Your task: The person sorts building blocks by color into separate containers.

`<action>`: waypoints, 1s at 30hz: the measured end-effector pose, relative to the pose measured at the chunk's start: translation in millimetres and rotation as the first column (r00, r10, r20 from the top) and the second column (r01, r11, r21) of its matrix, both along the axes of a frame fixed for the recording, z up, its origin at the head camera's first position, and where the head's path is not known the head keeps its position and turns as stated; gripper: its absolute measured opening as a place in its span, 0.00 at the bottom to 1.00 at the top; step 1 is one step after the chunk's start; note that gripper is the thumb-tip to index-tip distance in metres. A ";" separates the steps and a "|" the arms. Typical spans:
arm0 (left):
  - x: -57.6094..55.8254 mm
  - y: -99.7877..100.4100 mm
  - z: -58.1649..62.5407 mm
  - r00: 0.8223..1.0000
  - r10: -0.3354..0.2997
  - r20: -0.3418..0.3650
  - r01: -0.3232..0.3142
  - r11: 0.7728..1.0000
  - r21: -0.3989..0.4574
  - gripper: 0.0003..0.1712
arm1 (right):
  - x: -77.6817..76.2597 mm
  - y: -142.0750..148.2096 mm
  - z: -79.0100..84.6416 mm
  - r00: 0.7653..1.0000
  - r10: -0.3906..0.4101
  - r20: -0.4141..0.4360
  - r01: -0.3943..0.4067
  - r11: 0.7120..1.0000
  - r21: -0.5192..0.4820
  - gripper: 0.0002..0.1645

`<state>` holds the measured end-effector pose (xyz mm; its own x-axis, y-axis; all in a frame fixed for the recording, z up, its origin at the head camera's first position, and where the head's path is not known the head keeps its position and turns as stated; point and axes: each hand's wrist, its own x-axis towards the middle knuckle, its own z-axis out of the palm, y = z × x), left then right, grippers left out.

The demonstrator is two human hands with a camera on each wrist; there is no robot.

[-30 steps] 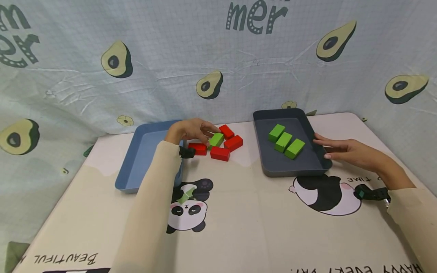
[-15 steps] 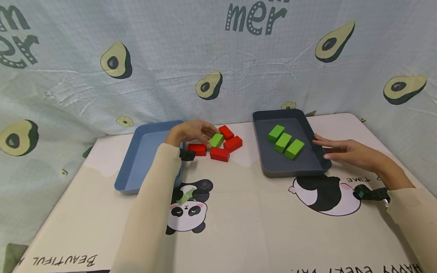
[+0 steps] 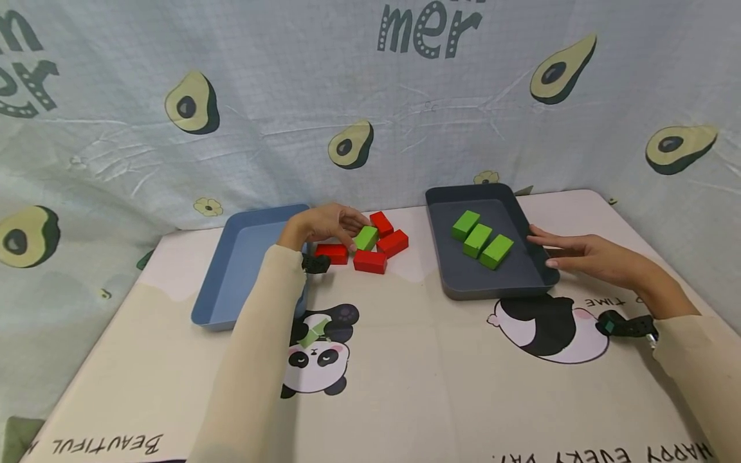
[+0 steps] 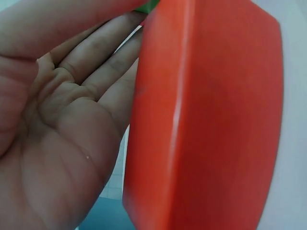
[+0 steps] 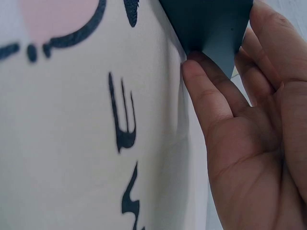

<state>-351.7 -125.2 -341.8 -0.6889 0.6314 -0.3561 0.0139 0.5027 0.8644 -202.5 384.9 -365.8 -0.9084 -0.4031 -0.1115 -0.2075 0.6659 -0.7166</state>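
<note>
Among several red blocks lies a green block, pinched between the thumb and fingers of my left hand. Close up in the left wrist view, one red block covers much of the picture, and only a corner of the green block shows past the thumb. My right hand touches the right outer wall of the dark grey tray with its fingers extended. In the right wrist view the fingertips rest at the tray's wall. Three green blocks lie in that tray.
A blue tray stands to the left, partly behind my left forearm. The table wears a cream cloth with printed pandas and letters. A hanging sheet with avocados closes off the back.
Both hands and all the blocks keep their places. Only the head view has shifted very slightly.
</note>
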 end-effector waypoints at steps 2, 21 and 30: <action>0.5 -1.5 0.1 1.000 0.014 -0.013 -0.014 1.000 0.001 0.35 | -0.4 -0.6 0.1 1.000 0.002 0.003 -0.002 1.000 -0.002 0.35; 16.2 6.5 17.3 0.997 0.062 -0.048 -0.053 0.985 0.162 0.29 | 1.7 -0.4 -2.3 1.000 0.015 -0.005 -0.015 1.000 -0.026 0.34; 17.2 18.5 18.8 0.998 0.016 -0.056 0.000 0.962 0.274 0.29 | 0.3 0.6 -2.5 1.000 0.017 -0.004 -0.017 0.999 -0.044 0.34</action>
<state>-334.5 -106.7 -323.0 -0.7087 0.6934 -0.1303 0.0640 0.2471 0.9669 -202.2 385.5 -368.3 -0.9018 -0.4225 -0.0904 -0.2207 0.6302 -0.7444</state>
